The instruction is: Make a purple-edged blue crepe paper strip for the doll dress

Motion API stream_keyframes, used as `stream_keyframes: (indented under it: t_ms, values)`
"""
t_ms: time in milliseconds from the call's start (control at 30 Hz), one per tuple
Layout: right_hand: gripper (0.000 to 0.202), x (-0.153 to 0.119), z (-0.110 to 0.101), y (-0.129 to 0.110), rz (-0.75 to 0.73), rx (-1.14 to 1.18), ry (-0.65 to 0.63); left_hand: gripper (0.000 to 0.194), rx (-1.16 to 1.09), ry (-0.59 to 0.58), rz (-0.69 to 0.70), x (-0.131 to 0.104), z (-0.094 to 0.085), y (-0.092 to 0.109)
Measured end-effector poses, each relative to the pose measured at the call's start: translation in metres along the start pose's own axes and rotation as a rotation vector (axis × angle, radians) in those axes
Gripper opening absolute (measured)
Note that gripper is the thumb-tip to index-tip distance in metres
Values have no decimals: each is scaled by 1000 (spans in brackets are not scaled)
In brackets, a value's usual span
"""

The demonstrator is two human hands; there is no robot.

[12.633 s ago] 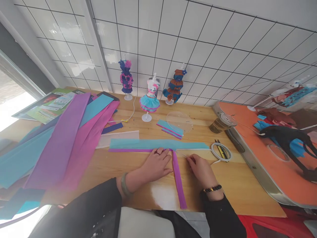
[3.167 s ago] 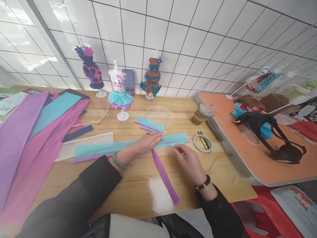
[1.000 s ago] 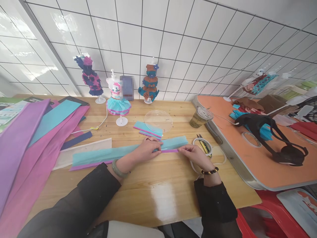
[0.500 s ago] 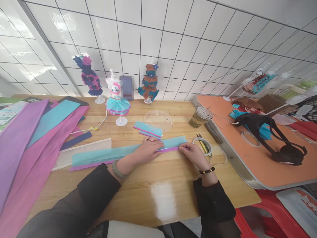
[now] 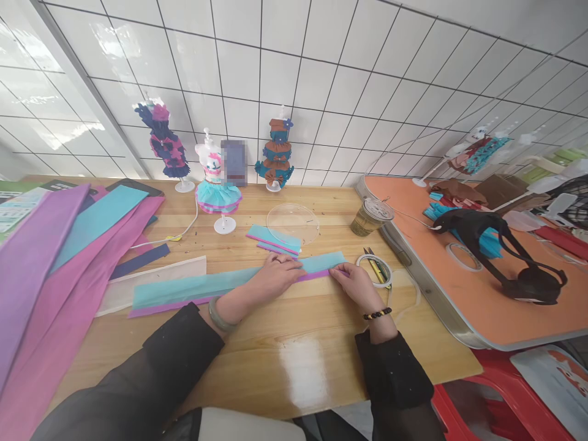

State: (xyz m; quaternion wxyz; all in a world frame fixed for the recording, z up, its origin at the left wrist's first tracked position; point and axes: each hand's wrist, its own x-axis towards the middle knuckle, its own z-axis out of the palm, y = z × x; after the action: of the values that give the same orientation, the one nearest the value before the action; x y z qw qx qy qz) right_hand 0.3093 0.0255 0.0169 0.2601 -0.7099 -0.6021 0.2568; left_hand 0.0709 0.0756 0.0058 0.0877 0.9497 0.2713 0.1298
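A long turquoise strip point(image 5: 193, 286) with a purple strip point(image 5: 315, 275) along its near edge lies across the wooden table. My left hand point(image 5: 277, 274) rests on the strips right of their middle, fingers bent and pressed together on the paper. At their right end my right hand point(image 5: 353, 279) pinches the near edge between thumb and fingers. A roll of tape point(image 5: 389, 269) lies just right of my right hand, around yellow and black tools point(image 5: 377, 267). Shorter turquoise and purple strips point(image 5: 275, 237) lie beyond my left hand.
Dressed mini mannequins point(image 5: 218, 195) and a phone point(image 5: 235, 162) stand along the tiled wall. A clear disc point(image 5: 293, 223) and a lidded cup point(image 5: 371, 217) are at the back. Coloured sheets point(image 5: 68, 269) cover the left. An orange table point(image 5: 459, 288) adjoins at right, holding black headgear point(image 5: 535, 283).
My right hand has shifted very slightly left along the edge of the strips, its wrist a little higher. The left hand's fingers have moved slightly, still pressing on the strips.
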Motion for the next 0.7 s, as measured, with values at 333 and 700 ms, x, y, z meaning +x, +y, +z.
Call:
stream_keyframes:
  t_ms: [333,700]
  values:
    - [29,3,0,-4,29,-105,6,35,43,-10,24,-2,-1,0]
    - [24,4,2,-3,135,-61,49,34,54,-4,34,-1,0,1]
